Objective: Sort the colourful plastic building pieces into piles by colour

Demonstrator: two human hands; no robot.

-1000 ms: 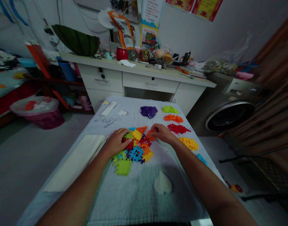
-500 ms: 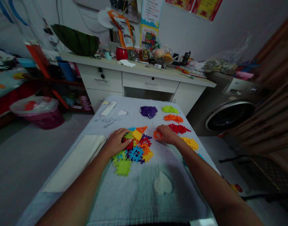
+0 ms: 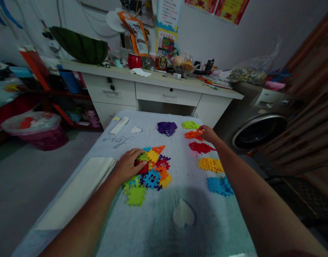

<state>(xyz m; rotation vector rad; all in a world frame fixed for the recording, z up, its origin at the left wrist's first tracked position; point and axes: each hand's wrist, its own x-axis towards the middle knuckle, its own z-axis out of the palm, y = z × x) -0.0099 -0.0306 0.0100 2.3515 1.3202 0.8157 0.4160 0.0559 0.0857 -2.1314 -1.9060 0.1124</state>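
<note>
A mixed heap of coloured plastic waffle blocks [image 3: 153, 167] lies in the middle of a towel-covered table [image 3: 164, 214]. My left hand [image 3: 129, 164] rests on the heap's left side, fingers curled over a red and a green piece. My right hand [image 3: 208, 134] is stretched far right, its fingers pinching an orange block at the orange pile [image 3: 192, 134]. Sorted piles lie along the right: purple [image 3: 167, 127], light green [image 3: 190, 125], red [image 3: 200, 147], yellow [image 3: 210, 164] and blue [image 3: 220, 185].
A white desk [image 3: 153, 89] crowded with a watermelon half [image 3: 79, 46], a red mug [image 3: 134, 60] and bottles stands behind the table. A washing machine [image 3: 260, 125] is at right, a bagged bin [image 3: 35, 128] at left. A folded white cloth [image 3: 75, 189] lies on the table's left edge.
My right hand took an orange block from the heap and carried it right and away to the orange pile. The left hand stayed on the heap. The camera turned slightly right.
</note>
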